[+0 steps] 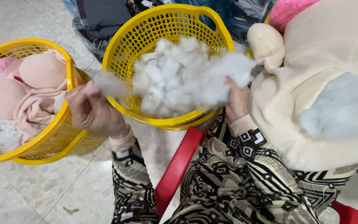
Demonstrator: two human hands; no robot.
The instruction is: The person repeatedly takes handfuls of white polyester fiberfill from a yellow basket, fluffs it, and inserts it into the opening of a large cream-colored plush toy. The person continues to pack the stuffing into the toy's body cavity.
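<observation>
Head view: right hand (237, 99) grips white stuffing (183, 79) at frame centre, while left hand (92, 110), lower left, pinches a wisp.

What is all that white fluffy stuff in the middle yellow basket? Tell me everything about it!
The white fluffy stuffing looks like soft fibre filling, cloud-like and clumpy, with wispy edges. It is heaped in the yellow basket, a round plastic one with a lattice wall, and rises above the near rim. The right hand grips the heap at its right side, beside the cream plush toy. The left hand pinches a thin wisp pulled out past the basket's left rim.
</observation>
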